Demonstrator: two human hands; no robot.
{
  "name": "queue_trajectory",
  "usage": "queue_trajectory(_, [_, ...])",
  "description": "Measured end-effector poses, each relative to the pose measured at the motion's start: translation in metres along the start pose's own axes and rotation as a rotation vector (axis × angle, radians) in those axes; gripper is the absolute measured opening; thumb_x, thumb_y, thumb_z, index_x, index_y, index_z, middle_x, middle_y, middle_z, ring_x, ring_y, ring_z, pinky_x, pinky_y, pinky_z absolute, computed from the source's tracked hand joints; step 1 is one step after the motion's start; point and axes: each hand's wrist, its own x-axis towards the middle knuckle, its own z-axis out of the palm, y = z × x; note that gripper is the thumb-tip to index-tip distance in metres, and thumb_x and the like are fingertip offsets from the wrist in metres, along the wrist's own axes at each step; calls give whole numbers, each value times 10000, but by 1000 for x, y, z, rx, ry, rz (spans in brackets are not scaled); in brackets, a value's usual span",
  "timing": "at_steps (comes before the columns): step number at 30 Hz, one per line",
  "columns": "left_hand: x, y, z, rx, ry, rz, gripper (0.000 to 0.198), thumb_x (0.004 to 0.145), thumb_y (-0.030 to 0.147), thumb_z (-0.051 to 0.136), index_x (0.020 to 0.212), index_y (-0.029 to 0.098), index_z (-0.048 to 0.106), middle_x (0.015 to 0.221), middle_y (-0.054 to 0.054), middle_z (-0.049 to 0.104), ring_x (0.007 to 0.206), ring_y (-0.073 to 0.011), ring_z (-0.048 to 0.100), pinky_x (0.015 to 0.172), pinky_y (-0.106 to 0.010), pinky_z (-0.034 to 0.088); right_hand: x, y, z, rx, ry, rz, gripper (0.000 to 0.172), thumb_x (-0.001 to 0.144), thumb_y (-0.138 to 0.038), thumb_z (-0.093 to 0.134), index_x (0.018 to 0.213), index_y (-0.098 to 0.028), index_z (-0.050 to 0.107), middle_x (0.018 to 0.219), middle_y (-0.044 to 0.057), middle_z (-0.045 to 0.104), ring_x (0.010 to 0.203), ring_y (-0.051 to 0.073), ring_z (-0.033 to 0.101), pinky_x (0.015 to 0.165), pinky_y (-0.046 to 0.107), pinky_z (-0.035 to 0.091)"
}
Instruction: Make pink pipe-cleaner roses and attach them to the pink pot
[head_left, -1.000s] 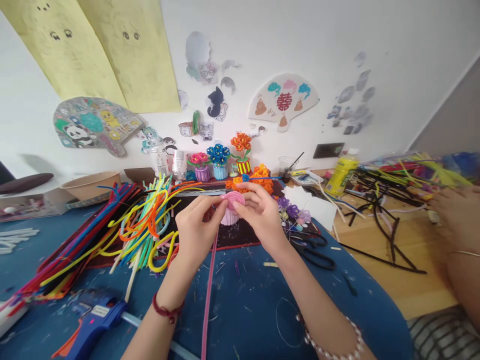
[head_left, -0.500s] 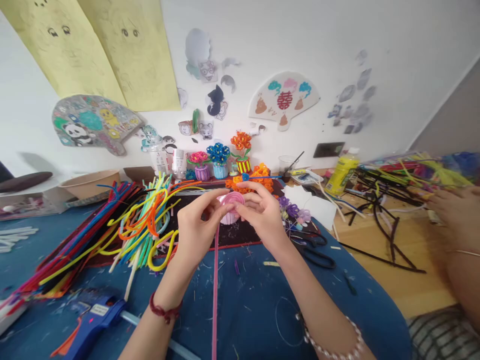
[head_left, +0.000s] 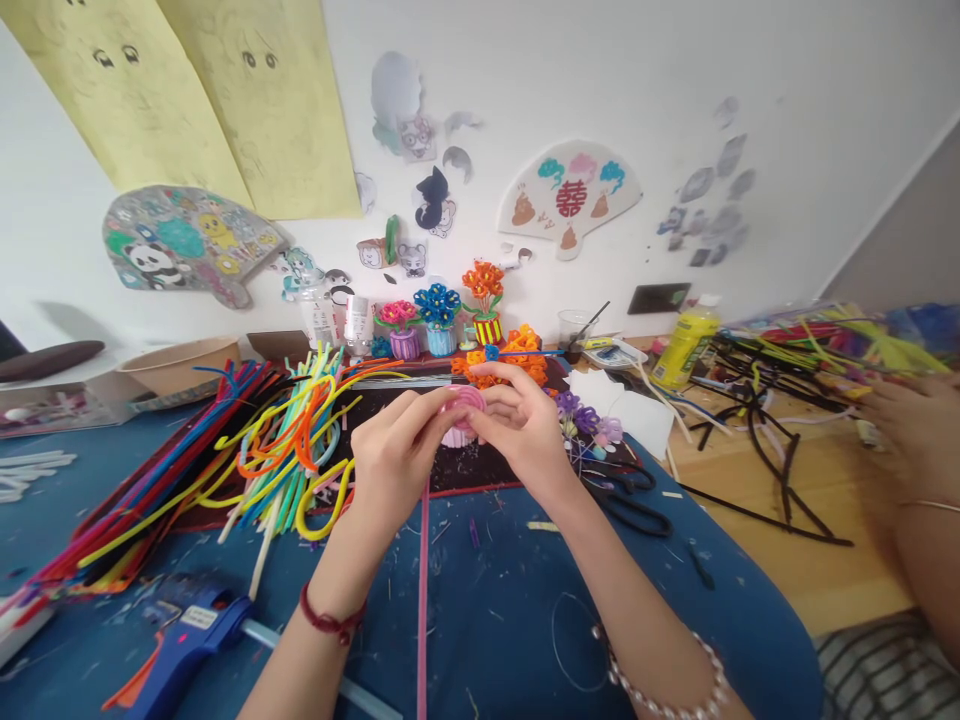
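Note:
Between my hands is a flat coil of pink pipe cleaner [head_left: 466, 398], wound in a spiral. My left hand [head_left: 401, 440] pinches its left side, thumb and fingers together. On the other side, my right hand [head_left: 521, 425] grips the coil's edge with the thumb in front and the fingers curved behind. A long pink pipe cleaner tail [head_left: 423, 600] hangs from under my left hand down towards me. Just below the coil, a small pink and white ribbed piece [head_left: 458, 437] shows, partly covered by my hands.
Bundled pipe cleaners [head_left: 300, 430] lie at left, above a blue glue gun [head_left: 191, 645]. Black scissors [head_left: 626, 500] rest at right near purple flowers [head_left: 581, 415]. Small flower pots [head_left: 441, 343] line the wall. A yellow bottle [head_left: 684, 345] and another person's hand [head_left: 919, 430] are far right.
My left hand has shifted slightly and its fingers have closed in over the coil. The hanging pink tail has swung a little to the left.

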Motion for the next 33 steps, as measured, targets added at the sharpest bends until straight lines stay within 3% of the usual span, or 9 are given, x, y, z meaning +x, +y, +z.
queue_trajectory(12, [1,0,-1,7,-4,-6,88,900,191,674,962,144,713,741,-9,707,592,-100,620,583,-197,456,0,6,-3,-101,-25,-103,377,816,-319,768,1152,-287,599,887,-1,732,799,178,718,721,300,586])
queue_trajectory(22, [2,3,0,-20,32,-14,75,889,177,686,952,150,716,752,-11,721,604,-97,634,590,-191,467,0,4,-2,-116,-11,-115,256,804,-353,785,992,-245,649,919,23,742,792,175,724,714,283,591])
queue_trajectory(33, [0,6,2,-44,73,-159,86,898,231,669,943,169,710,708,5,718,550,-95,613,566,-203,485,-1,6,-1,-126,-11,-110,188,832,-301,743,983,-240,650,913,24,750,794,176,728,717,290,599])
